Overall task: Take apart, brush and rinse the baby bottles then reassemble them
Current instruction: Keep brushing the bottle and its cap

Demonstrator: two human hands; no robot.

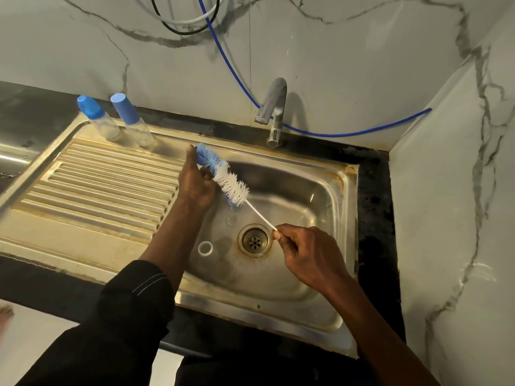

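**Readying the brush above the basin**

Over the stainless steel sink (306, 274), the left hand (195, 182) is curling its fingers round the blue tip of the long blue-and-white bristle bottle brush (232, 186). The right hand (303, 252) is pinching its wire handle. Two clear, blue-capped plastic baby bottles (104, 121) are standing on the drainboard. A small white ring (205, 248) is lying near the drain. Keeping the wire straight will likely be helping the bristles enter a neck cleanly.

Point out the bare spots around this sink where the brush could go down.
The ribbed drainboard is bare, bordered by the two bottles at its back edge and the basin to its right. The basin floor right of the drain is bare too. Crowded: the basin's left side, with the left hand, brush and white ring.
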